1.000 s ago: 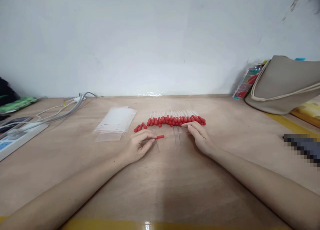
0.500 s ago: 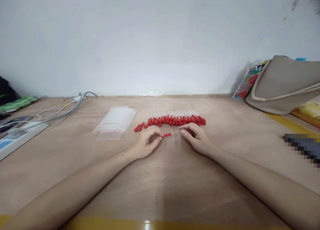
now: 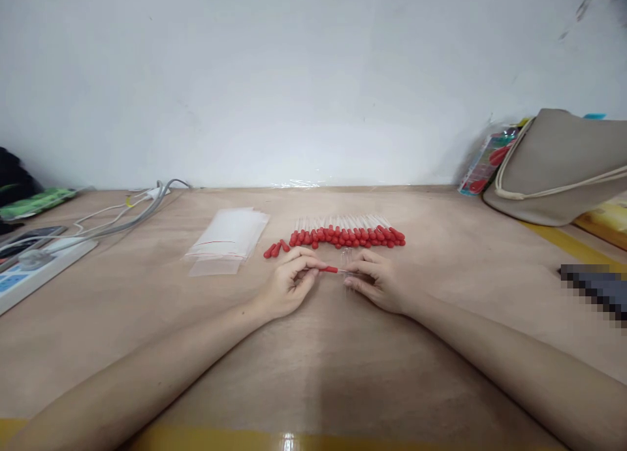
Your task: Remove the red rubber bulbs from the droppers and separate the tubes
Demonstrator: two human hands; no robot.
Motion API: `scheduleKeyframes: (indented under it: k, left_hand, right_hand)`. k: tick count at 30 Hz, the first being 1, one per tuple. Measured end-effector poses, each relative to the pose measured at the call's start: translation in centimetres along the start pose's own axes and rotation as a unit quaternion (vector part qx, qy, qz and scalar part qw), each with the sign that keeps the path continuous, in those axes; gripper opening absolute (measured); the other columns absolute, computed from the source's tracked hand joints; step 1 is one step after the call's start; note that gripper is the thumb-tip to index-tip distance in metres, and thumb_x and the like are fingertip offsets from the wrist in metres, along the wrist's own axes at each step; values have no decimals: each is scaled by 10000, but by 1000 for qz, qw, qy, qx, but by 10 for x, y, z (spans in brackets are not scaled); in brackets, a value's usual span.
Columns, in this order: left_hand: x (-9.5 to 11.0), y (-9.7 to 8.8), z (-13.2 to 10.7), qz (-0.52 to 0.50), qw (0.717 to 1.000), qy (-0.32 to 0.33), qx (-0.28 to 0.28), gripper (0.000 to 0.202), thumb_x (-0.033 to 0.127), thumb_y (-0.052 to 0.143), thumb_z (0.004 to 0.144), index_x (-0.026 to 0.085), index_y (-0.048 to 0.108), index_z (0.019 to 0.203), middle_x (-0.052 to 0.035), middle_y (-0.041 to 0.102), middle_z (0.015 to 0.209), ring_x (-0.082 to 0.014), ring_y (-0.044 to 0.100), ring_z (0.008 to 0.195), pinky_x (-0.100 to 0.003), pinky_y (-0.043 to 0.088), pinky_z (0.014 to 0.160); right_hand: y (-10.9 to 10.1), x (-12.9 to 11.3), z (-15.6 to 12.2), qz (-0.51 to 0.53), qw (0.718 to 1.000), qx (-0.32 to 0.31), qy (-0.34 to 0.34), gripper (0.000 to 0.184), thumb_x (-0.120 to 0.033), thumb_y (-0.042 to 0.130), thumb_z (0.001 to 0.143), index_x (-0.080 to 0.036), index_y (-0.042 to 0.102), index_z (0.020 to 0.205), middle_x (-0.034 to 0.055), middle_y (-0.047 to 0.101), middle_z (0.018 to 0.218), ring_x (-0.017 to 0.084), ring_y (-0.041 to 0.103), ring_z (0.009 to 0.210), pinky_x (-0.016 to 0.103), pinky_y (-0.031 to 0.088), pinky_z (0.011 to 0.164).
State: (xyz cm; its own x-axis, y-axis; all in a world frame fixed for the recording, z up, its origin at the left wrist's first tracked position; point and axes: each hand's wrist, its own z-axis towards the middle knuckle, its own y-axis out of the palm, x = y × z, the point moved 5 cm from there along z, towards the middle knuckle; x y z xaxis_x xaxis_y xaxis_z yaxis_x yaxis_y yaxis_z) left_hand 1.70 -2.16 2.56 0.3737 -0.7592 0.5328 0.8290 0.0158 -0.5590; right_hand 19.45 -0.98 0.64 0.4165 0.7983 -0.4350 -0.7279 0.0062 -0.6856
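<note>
My left hand (image 3: 289, 284) pinches the red rubber bulb (image 3: 329, 269) of a small dropper. My right hand (image 3: 375, 280) pinches the clear glass tube at the bulb's other end, so both hands meet over the wooden table (image 3: 313, 366). Just beyond them lies a row of several finished droppers with red bulbs (image 3: 350, 235). A few loose red bulbs (image 3: 274, 248) sit at the row's left end. A clear tube or two lie under my right fingers, hard to make out.
A stack of clear zip bags (image 3: 228, 242) lies left of the droppers. A power strip (image 3: 34, 268) with cables (image 3: 122, 219) sits at the far left. A beige bag (image 3: 558, 167) and coloured packets (image 3: 482, 160) stand at the right, against the white wall.
My right hand left the row of droppers and came in to meet my left hand. Both hands have closed on the one dropper and drawn slightly toward me.
</note>
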Motion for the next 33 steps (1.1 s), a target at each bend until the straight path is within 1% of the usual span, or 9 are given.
scheduleKeyframes:
  k: [3,6,8,11,16,20,26,30,33]
  left_hand:
    - [1,1,1,-9,1000,-10,-17,161,167,488,836,159,608,943,-82,535,933,-155,544,865,-257,495,655]
    - [3,3,1,12,999,1,-30,169,227,568,804,158,599,955,-79,553,936,-167,547,880,-289,495,717]
    - [4,7,1,42,998,17,-48,218,256,593,800,167,594,999,-61,586,895,-152,559,822,-284,480,724]
    - [4,14,-2,85,992,40,-85,216,267,525,856,178,588,1042,-36,611,816,-126,561,718,-243,454,657]
    - [12,21,-4,190,967,100,-140,229,338,466,882,160,602,932,-42,614,777,-147,558,704,-261,418,645]
    - [16,25,-2,235,951,84,-183,273,313,373,913,161,569,799,-43,610,742,-160,556,705,-282,382,650]
    - [15,28,-3,215,945,29,-243,320,327,302,931,166,500,738,-24,586,690,-153,532,675,-290,352,690]
    - [14,27,-5,179,949,26,-259,348,313,263,938,166,456,689,-7,547,651,-134,485,615,-289,333,698]
    - [13,26,-6,142,954,26,-263,355,295,242,943,165,441,679,1,531,653,-123,464,600,-290,323,711]
  right_hand:
    - [1,1,0,8,1000,-4,7,212,-309,487,867,-182,626,965,33,544,749,117,503,666,237,407,592]
    - [2,0,1,-7,1000,-8,-10,242,-315,473,876,-178,626,1003,36,568,727,125,509,673,240,396,596]
    - [2,-3,1,-26,999,-6,-36,270,-338,469,878,-186,623,1039,32,579,703,131,505,669,250,381,608]
    - [5,-6,-1,-51,997,-22,-59,283,-341,440,894,-217,614,1079,16,598,676,125,498,637,261,347,624]
    - [7,-13,-3,-68,993,-60,-78,252,-310,424,901,-220,641,992,-6,591,640,107,492,604,274,303,647]
    - [5,-20,-3,-86,989,-54,-103,239,-292,428,897,-196,646,912,-3,580,623,103,483,593,283,272,638]
    - [4,-25,-4,-138,979,-39,-142,205,-277,451,886,-185,632,861,-9,540,583,105,445,576,284,245,620]
    - [3,-29,-6,-152,974,-22,-167,170,-260,469,875,-184,617,840,-14,535,580,104,426,571,289,234,598]
    - [2,-31,-8,-175,968,-11,-182,149,-255,474,871,-192,609,871,-14,556,602,106,421,583,298,233,589]
